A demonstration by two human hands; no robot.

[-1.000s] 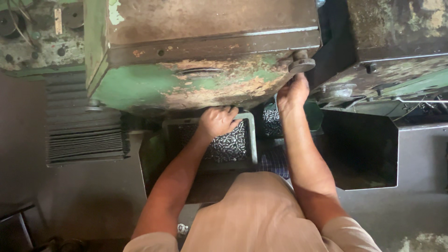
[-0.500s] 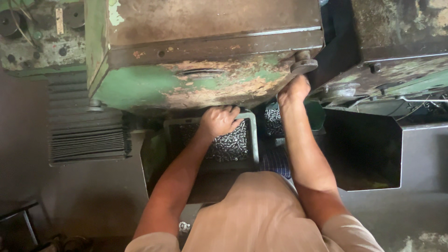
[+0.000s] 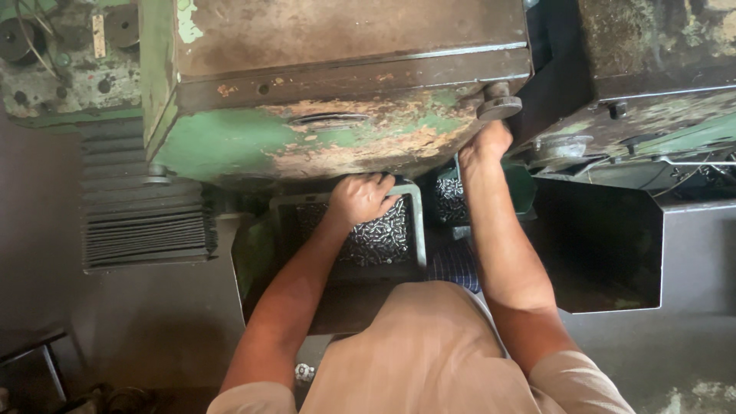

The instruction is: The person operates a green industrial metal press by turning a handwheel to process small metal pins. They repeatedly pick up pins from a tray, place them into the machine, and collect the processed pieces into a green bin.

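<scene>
Flaking green paint mottled with rust-brown covers the big metal machine body (image 3: pixel 322 138); small silvery metal pieces (image 3: pixel 376 238) glint in a dull grey tray (image 3: pixel 418 222); blue checked cloth (image 3: pixel 456 264) below.

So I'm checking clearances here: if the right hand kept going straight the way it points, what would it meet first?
The right hand points up at the round metal knob on the green machine's corner; likely that first, though depth is unclear.

Rusty chipped-paint metal machine (image 3: pixel 322 138), shiny metal pieces (image 3: pixel 379 238)
</scene>
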